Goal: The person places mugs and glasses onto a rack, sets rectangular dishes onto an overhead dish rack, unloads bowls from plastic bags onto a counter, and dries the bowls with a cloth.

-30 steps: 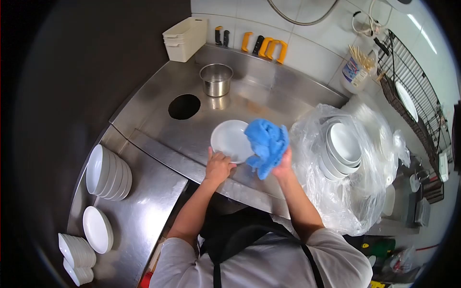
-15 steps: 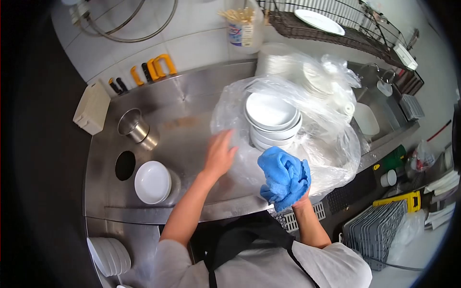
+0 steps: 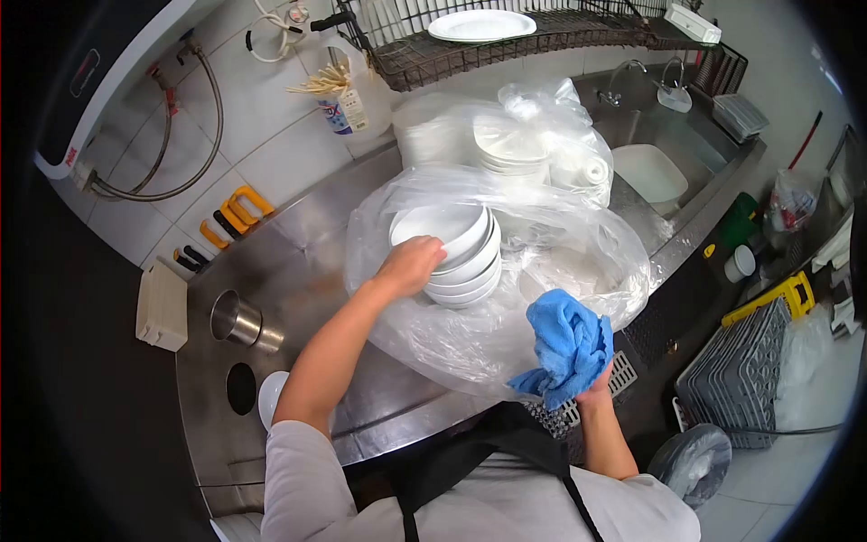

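In the head view, my left hand point(image 3: 413, 266) is at the near left side of a stack of white bowls, fingers closed over the rim of the top bowl point(image 3: 449, 226), which tilts a little. Below it several more bowls point(image 3: 463, 287) stand stacked inside an open clear plastic bag point(image 3: 429, 348). My right hand point(image 3: 596, 387) holds a bunched blue cloth point(image 3: 567, 343) in front of the bag; the cloth hides most of its fingers. Partly behind my left arm, a white bowl point(image 3: 270, 397) sits on the steel counter point(image 3: 312, 289).
Wrapped stacks of white dishes point(image 3: 510, 149) stand behind the bag. A steel cup point(image 3: 237, 318) lies near a round hole point(image 3: 241, 388) in the counter. Yellow- and black-handled tools point(image 3: 237, 213) stand along the wall. A sink point(image 3: 650, 176) with a white basin is at right.
My left hand has moved forward from over the counter to the top bowl and taken hold of its rim. The view has turned right; my right hand still holds the blue cloth.
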### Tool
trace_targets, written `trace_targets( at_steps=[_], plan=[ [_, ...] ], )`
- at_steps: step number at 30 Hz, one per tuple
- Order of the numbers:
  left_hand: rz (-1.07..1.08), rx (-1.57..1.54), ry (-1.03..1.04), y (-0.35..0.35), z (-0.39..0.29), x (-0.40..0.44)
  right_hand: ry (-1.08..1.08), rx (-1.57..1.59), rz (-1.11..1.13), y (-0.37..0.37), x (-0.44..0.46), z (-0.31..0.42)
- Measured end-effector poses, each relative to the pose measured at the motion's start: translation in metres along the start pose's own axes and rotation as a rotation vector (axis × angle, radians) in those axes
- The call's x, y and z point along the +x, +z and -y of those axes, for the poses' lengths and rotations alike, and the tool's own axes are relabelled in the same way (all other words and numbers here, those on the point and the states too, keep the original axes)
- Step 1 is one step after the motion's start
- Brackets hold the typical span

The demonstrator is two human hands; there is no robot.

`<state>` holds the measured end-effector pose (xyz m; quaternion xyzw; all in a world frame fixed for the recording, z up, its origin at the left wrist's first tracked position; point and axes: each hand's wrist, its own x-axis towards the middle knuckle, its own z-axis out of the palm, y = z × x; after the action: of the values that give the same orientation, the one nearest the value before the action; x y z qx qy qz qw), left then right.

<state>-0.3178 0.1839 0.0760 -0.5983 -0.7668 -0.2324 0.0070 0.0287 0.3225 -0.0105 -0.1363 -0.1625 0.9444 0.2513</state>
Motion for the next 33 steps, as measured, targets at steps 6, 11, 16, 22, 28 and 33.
trace_targets(
  at_steps=[6,11,16,22,28,33],
  plan=[
    [0.189,0.009,-0.032,-0.008,-0.016,0.013,-0.042,0.016,0.119,0.024,0.011,0.003],
    [0.291,0.136,0.024,-0.017,-0.014,0.017,-0.06,0.092,0.373,0.044,0.031,-0.008],
    [0.063,-0.07,-0.018,-0.037,-0.026,-0.007,-0.204,0.013,0.352,0.047,0.05,-0.029],
    [-0.253,-1.012,-0.16,-0.041,-0.072,-0.06,-0.817,-0.839,0.295,0.127,0.072,-0.108],
    [-0.324,-0.652,-0.142,-0.078,-0.127,-0.144,-0.741,-1.075,0.523,0.239,0.096,-0.094],
    [-0.504,-0.103,0.195,-0.079,-0.142,-0.174,0.501,0.052,0.697,0.18,0.154,-0.199]
  ],
)
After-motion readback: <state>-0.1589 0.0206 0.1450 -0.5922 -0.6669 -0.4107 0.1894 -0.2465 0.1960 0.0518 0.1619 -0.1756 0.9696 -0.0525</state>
